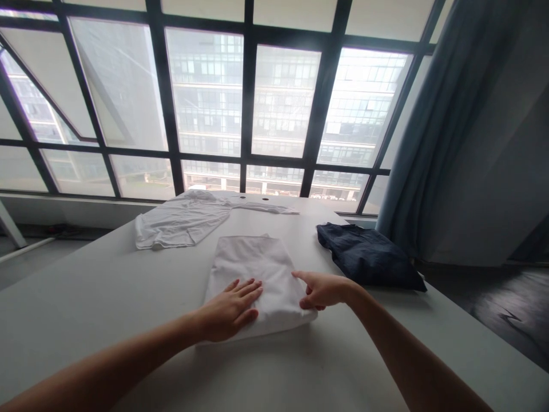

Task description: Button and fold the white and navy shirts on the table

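A white garment (270,260), folded into a neat rectangle, lies on the table in front of me. My left hand (234,309) rests flat on its near left part, fingers stretched out and slightly apart. At the garment's right edge is my right hand (319,290), index finger extended along the edge. Its thumb presses on the cloth near the front right corner, while the other fingers curl at the edge, partly hidden. The kind of garment cannot be made out from its folded shape.
The white table (128,292) reaches toward large windows (283,103). A white long-sleeved shirt (186,220) lies spread at the back left. To the right, a folded dark navy garment (369,254) lies near the table edge, beside a grey-blue curtain (424,131).
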Motion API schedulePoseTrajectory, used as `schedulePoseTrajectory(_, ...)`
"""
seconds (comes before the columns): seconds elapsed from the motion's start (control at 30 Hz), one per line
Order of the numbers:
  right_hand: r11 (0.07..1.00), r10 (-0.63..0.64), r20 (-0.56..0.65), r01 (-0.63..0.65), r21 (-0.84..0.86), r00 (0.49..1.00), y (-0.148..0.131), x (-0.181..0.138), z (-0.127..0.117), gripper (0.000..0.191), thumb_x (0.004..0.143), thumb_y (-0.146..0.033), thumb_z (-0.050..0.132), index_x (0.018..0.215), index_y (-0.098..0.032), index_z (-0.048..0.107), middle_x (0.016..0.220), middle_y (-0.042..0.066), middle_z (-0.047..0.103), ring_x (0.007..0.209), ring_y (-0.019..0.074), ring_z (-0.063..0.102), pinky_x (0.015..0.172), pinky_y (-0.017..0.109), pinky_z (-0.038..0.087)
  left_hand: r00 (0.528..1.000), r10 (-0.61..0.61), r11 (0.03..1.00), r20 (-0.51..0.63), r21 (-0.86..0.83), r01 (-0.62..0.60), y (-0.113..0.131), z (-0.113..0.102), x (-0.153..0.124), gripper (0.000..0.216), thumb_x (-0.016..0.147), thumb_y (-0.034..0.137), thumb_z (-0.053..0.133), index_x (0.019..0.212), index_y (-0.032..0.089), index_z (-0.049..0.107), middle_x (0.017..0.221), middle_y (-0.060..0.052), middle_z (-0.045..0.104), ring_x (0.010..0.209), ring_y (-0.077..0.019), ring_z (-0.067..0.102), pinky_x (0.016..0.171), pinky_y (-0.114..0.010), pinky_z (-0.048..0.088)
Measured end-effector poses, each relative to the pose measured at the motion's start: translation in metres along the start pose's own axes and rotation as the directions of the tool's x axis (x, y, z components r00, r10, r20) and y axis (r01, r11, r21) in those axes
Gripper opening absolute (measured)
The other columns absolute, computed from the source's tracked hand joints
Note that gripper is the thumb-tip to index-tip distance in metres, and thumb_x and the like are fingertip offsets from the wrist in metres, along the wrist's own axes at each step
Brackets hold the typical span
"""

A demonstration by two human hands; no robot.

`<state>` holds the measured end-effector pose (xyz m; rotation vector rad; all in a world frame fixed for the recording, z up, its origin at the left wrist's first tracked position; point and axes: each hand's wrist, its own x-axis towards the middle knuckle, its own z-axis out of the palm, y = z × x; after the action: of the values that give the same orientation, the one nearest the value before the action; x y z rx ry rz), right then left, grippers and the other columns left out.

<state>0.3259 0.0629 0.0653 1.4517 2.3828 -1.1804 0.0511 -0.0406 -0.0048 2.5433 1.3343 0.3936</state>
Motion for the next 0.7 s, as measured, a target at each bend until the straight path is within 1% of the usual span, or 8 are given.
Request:
schedulePoseTrajectory(0.13, 0.968, -0.040, -0.113, 0.011, -0.251, 0.993, -0.008, -0.001, 0.008, 0.072, 0.060, -0.024, 0.086, 0.128, -0.018, 0.063, 0.081, 0.007, 0.073, 0.074, 0.0246, 0.070, 0.068, 0.031, 0.055, 0.999, -0.022, 1.000, 0.034, 0.011, 0.022, 0.003, 0.000, 0.001, 0.063, 0.103, 0.055, 0.026, 0.158, 0.024, 0.029, 0.162, -0.008, 0.024, 0.152, -0.0265, 0.017, 0.124, -0.051, 0.012)
schedulePoseTrajectory(0.23, 0.872, -0.047, -0.237, -0.076, -0.484, 0.970, -0.026, -0.008, 0.018, 0.050, 0.063, -0.020, 0.083, 0.112, -0.016, 0.072, 0.092, 0.014, 0.075, 0.091, 0.0325, 0.070, 0.081, 0.038, 0.054, 0.995, -0.050, 0.998, 0.088, 0.036, 0.047, 0.008, -0.004, 0.002, 0.066, 0.103, 0.057, 0.023, 0.158, 0.023, 0.027, 0.163, -0.009, 0.020, 0.153, -0.0275, 0.015, 0.123, -0.052, 0.010)
schedulePoseTrajectory(0.3, 0.827, -0.160, -0.380, -0.086, -0.556, 0.911, -0.039, -0.007, 0.032, 0.047, 0.075, -0.022, 0.076, 0.121, -0.016, 0.069, 0.105, 0.019, 0.074, 0.100, 0.0347, 0.068, 0.087, 0.042, 0.052, 0.992, -0.069, 0.997, 0.106, 0.052, 0.064, 0.012, -0.005, 0.003, 0.069, 0.101, 0.061, 0.024, 0.159, 0.022, 0.026, 0.164, -0.010, 0.018, 0.153, -0.0288, 0.012, 0.123, -0.054, 0.010)
schedulePoseTrajectory(0.33, 0.814, -0.276, -0.429, -0.028, -0.580, 0.860, -0.044, -0.004, 0.041, 0.050, 0.081, -0.024, 0.071, 0.129, -0.015, 0.064, 0.115, 0.020, 0.071, 0.109, 0.0350, 0.065, 0.093, 0.044, 0.050, 0.992, -0.077, 0.996, 0.104, 0.061, 0.070, 0.014, -0.005, 0.003, 0.071, 0.100, 0.062, 0.025, 0.159, 0.021, 0.026, 0.164, -0.011, 0.017, 0.153, -0.0296, 0.011, 0.122, -0.055, 0.010)
schedulePoseTrajectory(0.43, 0.722, -0.599, -0.367, 0.283, -0.631, 0.711, -0.048, 0.013, 0.070, 0.057, 0.095, -0.032, 0.053, 0.148, -0.013, 0.047, 0.147, 0.019, 0.050, 0.138, 0.0323, 0.044, 0.115, 0.048, 0.031, 0.994, -0.093, 0.992, 0.055, 0.087, 0.088, 0.016, 0.000, 0.004, 0.074, 0.099, 0.065, 0.027, 0.159, 0.021, 0.023, 0.164, -0.012, 0.016, 0.153, -0.0300, 0.010, 0.122, -0.056, 0.009)
schedulePoseTrajectory(0.5, 0.696, -0.643, -0.269, 0.400, -0.596, 0.718, -0.042, 0.026, 0.083, 0.058, 0.100, -0.038, 0.041, 0.151, -0.010, 0.041, 0.157, 0.017, 0.038, 0.147, 0.0296, 0.029, 0.121, 0.049, 0.018, 0.992, -0.126, 0.988, 0.008, 0.096, 0.125, 0.015, 0.005, 0.002, 0.073, 0.100, 0.063, 0.026, 0.160, 0.021, 0.022, 0.164, -0.012, 0.018, 0.153, -0.0290, 0.013, 0.122, -0.056, 0.010)
schedulePoseTrajectory(0.6, 0.753, -0.570, -0.214, 0.399, -0.524, 0.793, -0.027, 0.037, 0.084, 0.072, 0.101, -0.053, 0.035, 0.155, -0.007, 0.033, 0.161, 0.018, 0.027, 0.151, 0.0298, 0.021, 0.123, 0.050, 0.012, 0.976, -0.215, 0.970, -0.035, 0.107, 0.218, 0.012, 0.010, -0.002, 0.070, 0.102, 0.058, 0.022, 0.158, 0.017, 0.026, 0.163, -0.014, 0.022, 0.152, -0.0291, 0.017, 0.122, -0.054, 0.011)
schedulePoseTrajectory(0.7, 0.763, -0.546, -0.193, 0.388, -0.517, 0.815, -0.015, 0.037, 0.071, 0.080, 0.098, -0.064, 0.033, 0.156, -0.009, 0.030, 0.162, 0.015, 0.023, 0.152, 0.0293, 0.017, 0.123, 0.050, 0.007, 0.962, -0.272, 0.953, -0.038, 0.126, 0.275, 0.010, 0.007, -0.011, 0.072, 0.101, 0.061, 0.022, 0.158, 0.016, 0.029, 0.163, -0.014, 0.022, 0.152, -0.0305, 0.017, 0.122, -0.055, 0.012)
